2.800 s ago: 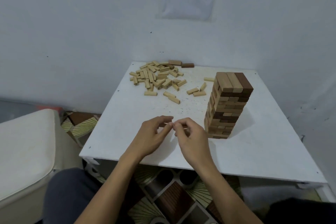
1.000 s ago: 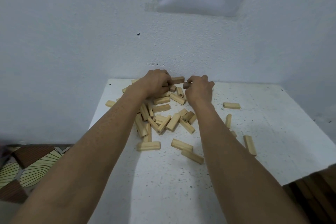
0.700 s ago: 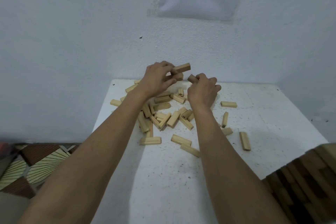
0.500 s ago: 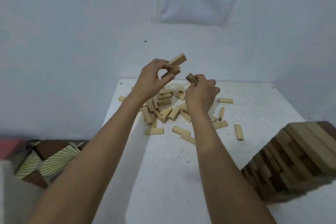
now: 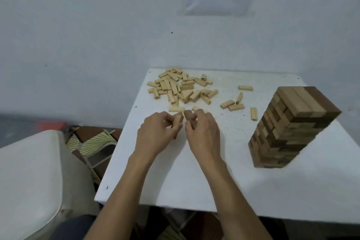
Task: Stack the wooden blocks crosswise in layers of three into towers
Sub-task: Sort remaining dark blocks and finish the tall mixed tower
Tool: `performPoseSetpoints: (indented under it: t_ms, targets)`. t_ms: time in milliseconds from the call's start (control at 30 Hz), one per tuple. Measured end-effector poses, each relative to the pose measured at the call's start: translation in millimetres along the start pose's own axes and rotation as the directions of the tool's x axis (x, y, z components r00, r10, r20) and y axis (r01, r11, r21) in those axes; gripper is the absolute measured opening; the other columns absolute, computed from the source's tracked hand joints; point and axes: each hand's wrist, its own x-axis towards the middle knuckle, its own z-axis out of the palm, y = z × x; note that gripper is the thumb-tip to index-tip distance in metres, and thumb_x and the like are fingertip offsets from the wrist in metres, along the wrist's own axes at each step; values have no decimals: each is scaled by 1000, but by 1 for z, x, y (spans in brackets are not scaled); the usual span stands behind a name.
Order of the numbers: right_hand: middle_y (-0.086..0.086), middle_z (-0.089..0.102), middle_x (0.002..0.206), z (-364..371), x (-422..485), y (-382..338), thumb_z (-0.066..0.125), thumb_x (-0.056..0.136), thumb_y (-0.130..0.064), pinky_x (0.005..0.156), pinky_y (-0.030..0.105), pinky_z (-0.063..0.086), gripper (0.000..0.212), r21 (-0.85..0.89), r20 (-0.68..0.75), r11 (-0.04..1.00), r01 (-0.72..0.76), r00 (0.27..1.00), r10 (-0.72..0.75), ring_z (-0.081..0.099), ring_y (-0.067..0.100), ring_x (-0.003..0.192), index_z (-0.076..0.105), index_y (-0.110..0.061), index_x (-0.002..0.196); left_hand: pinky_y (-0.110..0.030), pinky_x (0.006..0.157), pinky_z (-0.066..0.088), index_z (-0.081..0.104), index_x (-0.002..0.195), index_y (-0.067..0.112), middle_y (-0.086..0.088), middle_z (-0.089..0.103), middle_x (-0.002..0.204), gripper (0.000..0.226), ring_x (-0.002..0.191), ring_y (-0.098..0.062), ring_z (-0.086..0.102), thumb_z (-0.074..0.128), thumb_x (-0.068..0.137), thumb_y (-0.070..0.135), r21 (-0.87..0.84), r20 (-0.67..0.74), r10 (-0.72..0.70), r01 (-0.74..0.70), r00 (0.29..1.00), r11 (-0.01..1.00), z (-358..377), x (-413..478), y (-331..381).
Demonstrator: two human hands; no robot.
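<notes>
While both forearms reach over the white tabletop [image 5: 194, 185], the left hand [image 5: 157, 132] curls its grip round a pale wooden block [image 5: 179, 118]; the right hand [image 5: 203, 128] pinches a brown wooden block [image 5: 188, 114] just beside it. A tall two-tone wooden block tower [image 5: 292, 126] stands well apart across bare surface, near the right edge; loose pale wooden blocks [image 5: 179, 88] lie beyond.

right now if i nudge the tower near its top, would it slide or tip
Probably tip: the tower is tall on a narrow base. Its loose stacked layers would likely shift apart rather than move as one.
</notes>
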Motion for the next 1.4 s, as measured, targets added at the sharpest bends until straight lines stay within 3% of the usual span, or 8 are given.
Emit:
performPoseSetpoints:
  t_ms: [167, 400, 600, 867, 1067, 1233, 1333, 1400]
  targets:
    - [2, 41, 83, -10, -47, 26, 66, 90, -12, 60, 31, 29, 11, -58, -4, 989, 136, 991, -137, 44, 25, 68, 56, -13, 90, -28, 61, 44, 67, 87, 23, 11, 65, 79, 28, 75, -11, 61, 59, 91, 50, 103, -88, -48, 57, 995, 993, 21, -49, 4]
    - [0, 40, 82, -25, -67, 52, 66, 91, -19, 61, 31, 30, 12, -117, 58, 972, 204, 978, -198, 48, 25, 72, 55, -16, 87, -37, 73, 46, 63, 94, 24, 4, 58, 88, 33, 77, -18, 58, 52, 95, 55, 188, -134, 43, -17, 990, 982, 47, -81, 6]
    - [1, 47, 77, -30, -77, 59, 63, 93, -23, 61, 32, 32, 28, -84, 69, 970, 229, 972, -224, 47, 24, 71, 39, -25, 80, -43, 78, 48, 63, 108, 25, 2, 65, 94, 19, 88, -23, 62, 48, 100, 34, 242, -43, 94, -81, 995, 967, 33, -84, -10]
    - [-3, 56, 76, -34, -80, 69, 56, 95, -25, 68, 38, 44, 19, -15, 168, 965, 263, 952, -257, 51, 20, 76, 56, -15, 80, -41, 81, 49, 62, 119, 32, 9, 66, 88, 24, 91, -21, 64, 51, 99, 37, 308, 87, 149, -169, 985, 936, 12, -86, -22]
    - [-3, 47, 101, -40, -77, 73, 58, 93, -23, 69, 23, 35, 3, 32, 218, 954, 297, 930, -296, 45, 15, 92, 61, -21, 94, -36, 98, 44, 63, 125, 35, 4, 47, 125, 32, 114, -16, 51, 60, 94, 33, 129, 151, 148, -168, 977, 977, 13, -92, -33]
    - [-10, 47, 108, -45, -76, 78, 62, 91, -25, 77, 8, 32, 5, 90, 277, 952, 293, 911, -306, 43, 12, 100, 61, -26, 96, -43, 102, 41, 54, 136, 33, 8, 51, 121, 52, 110, -13, 52, 69, 86, 37, 144, 248, 176, -216, 953, 966, 9, -94, -29]
    - [-11, 47, 107, -43, -75, 80, 64, 91, -25, 79, 12, 35, 8, 101, 283, 950, 295, 907, -312, 46, 12, 99, 62, -25, 98, -38, 99, 45, 56, 135, 28, 10, 52, 117, 51, 100, -7, 55, 72, 87, 32, 107, 235, 211, -242, 949, 964, 16, -95, -26]
    - [-10, 49, 106, -42, -75, 80, 66, 90, -22, 82, 20, 41, 8, 145, 272, 949, 281, 911, -311, 50, 9, 96, 66, -23, 98, -19, 93, 45, 59, 134, 25, 10, 50, 116, 51, 92, 0, 54, 74, 85, 31, 63, 219, 218, -237, 951, 969, 20, -95, -25]
